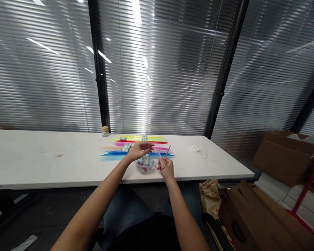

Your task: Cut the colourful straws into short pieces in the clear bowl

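Observation:
My right hand (166, 168) is closed around a pair of scissors (168, 151), whose blades point up and away from me. Over the bowl's far left side hovers my left hand (141, 150), thumb and fingers drawn together; what they pinch is too small to make out. A thin pale strand (158, 152) curves between the two hands. Below them a clear round bowl (146, 170) holds many small coloured beads (146, 164). Behind the bowl lie bundles of coloured thin sticks or strands in blue (112, 153), red (157, 142) and yellow (131, 136), some with paper labels (125, 148).
The white table (81, 167) reaches a wall of blinds. At its back stands a small jar (104, 131); to the right lie a crumpled white wrapper (195, 149) and a clear tangle (206, 156). Cardboard boxes (251, 209) and a paper bag (209, 197) are on my right.

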{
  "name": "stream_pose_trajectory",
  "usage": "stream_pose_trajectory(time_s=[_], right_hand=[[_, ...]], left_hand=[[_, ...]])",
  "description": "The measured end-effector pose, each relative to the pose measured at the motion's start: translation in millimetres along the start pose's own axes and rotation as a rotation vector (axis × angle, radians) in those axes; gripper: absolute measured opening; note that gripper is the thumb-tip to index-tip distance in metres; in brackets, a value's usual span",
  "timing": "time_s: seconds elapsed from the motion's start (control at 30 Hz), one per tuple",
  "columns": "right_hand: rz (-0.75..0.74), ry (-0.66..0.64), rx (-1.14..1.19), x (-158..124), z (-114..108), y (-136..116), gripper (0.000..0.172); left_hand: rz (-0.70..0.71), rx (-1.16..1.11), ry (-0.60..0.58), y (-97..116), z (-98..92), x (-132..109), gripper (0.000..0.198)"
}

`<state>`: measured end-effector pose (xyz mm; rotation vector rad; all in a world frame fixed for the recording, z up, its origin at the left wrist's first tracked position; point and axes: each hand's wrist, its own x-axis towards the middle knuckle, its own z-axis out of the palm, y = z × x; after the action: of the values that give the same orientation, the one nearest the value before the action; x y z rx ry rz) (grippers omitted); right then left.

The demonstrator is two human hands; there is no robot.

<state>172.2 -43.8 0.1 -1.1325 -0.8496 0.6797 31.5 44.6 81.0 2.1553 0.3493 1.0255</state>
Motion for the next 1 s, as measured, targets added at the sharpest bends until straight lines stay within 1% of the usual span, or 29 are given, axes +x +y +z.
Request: stream_pose_trajectory(time_s=[0.37, 0.53, 0.6, 0.73, 0.83, 0.9, 1.0], right_hand=[[-0.015, -0.005, -0.006, 2.2, -1.2, 5.5, 0.026], [-0.005, -0.008, -0.002, 3.2, -1.1, 7.5, 0.026], [0.002, -0.011, 0.002, 2.9, -1.3, 7.1, 0.026], [0.004, -0.014, 0.006, 2.1, -1.5, 5.9, 0.026], [0.002, -0.013, 0.006, 1.7, -1.4, 5.3, 0.026], [-0.001, -0.014, 0.008, 1.4, -1.5, 4.8, 0.026], [-0.006, -0.007, 0.004, 0.9, -1.5, 3.6, 0.026]], left_hand=[[-0.016, 0.054, 0.001, 4.9, -0.2, 0.0, 0.024], [-0.007, 0.04, -0.005, 2.5, -0.1, 0.5, 0.021], [-0.005, 0.041, -0.01, 1.7, -0.2, 0.6, 0.025], [-0.019, 0.02, -0.029, 1.8, -1.1, 0.0, 0.04], [-0.024, -0.002, -0.043, 2.0, -1.7, -0.3, 0.045], [-0.019, -0.01, -0.042, 1.6, -1.6, -0.1, 0.043], [-0.021, -0.03, -0.031, 0.2, -0.6, 0.6, 0.034]])
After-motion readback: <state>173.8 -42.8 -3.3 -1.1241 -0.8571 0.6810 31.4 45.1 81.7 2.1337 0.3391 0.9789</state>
